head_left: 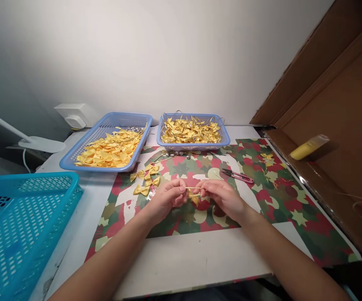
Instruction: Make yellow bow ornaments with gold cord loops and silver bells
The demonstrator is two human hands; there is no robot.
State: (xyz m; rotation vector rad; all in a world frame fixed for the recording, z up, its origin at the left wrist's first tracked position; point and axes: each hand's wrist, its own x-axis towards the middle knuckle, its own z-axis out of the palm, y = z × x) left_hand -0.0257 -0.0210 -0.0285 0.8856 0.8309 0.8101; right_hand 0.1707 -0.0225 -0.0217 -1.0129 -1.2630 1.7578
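- While the left hand [170,195] pinches a thin golden cord [193,188], the right hand [224,197] pinches it too, spanning the gap!
- Just beside the left hand, small yellow fabric bows [152,182] lie loose!

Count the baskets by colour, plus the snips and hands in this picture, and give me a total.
Blue baskets: 2
Turquoise basket: 1
Snips: 1
Hands: 2
Total: 6
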